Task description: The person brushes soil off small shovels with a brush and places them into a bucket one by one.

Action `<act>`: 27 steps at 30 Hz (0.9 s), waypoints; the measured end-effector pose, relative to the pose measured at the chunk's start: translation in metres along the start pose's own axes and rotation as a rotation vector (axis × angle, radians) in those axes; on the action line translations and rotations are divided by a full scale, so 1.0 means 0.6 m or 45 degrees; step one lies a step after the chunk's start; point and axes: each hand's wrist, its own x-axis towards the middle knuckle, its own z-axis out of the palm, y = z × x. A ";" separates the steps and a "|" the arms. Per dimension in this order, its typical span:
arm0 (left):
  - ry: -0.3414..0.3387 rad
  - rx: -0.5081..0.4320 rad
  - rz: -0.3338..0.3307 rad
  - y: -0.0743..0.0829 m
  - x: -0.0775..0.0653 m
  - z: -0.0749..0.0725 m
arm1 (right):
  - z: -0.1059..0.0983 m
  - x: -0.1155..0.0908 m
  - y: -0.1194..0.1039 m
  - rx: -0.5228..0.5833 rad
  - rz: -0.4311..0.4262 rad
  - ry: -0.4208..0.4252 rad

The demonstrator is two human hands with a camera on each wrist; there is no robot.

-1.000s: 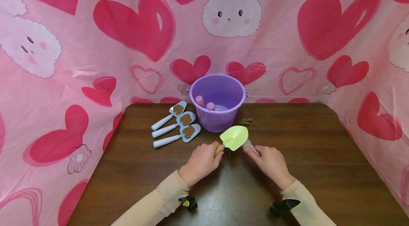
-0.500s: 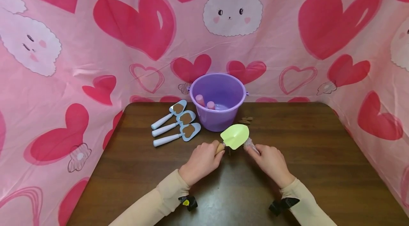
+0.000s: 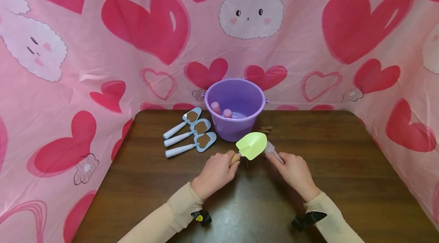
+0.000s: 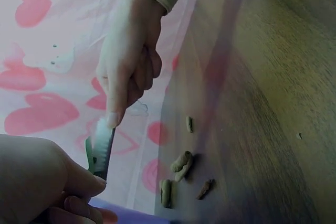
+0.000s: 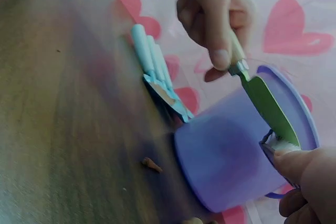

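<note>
My left hand point(image 3: 217, 172) grips the wooden handle of a small trowel point(image 3: 252, 145) with a light green blade. The blade is raised above the table in front of the bucket. My right hand point(image 3: 295, 174) pinches a small brush point(image 3: 275, 153) with pale bristles and a clear handle. Its bristle end is at the blade's right edge; in the right wrist view the brush point(image 5: 278, 145) lies against the green trowel point(image 5: 266, 104). Whether the bristles touch the blade is hard to tell. A small brown piece point(image 5: 151, 164) lies on the table beneath.
A purple bucket point(image 3: 233, 128) with pink rods point(image 3: 215, 107) in it stands at the back. Left of it lie blue trowels point(image 3: 204, 142) with white handles and brown patches on their blades. Several brown curled pieces point(image 4: 182, 164) lie on the wooden table point(image 3: 346, 182). Patterned pink cloth point(image 3: 298, 41) surrounds the table.
My right hand has shifted slightly right and up with the brush, showing more of its bristles beside the blade. My left hand and the green trowel stay almost still.
</note>
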 end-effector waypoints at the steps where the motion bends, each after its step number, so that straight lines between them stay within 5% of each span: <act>1: 0.001 -0.001 0.004 0.001 0.001 0.000 | -0.002 0.001 0.002 0.003 0.002 0.015; 14: -0.013 -0.016 -0.042 0.016 0.009 0.002 | 0.022 -0.011 -0.014 -0.005 -0.059 -0.124; 27: -0.035 0.090 -0.036 0.015 0.004 0.011 | 0.005 -0.006 -0.006 0.052 0.005 -0.105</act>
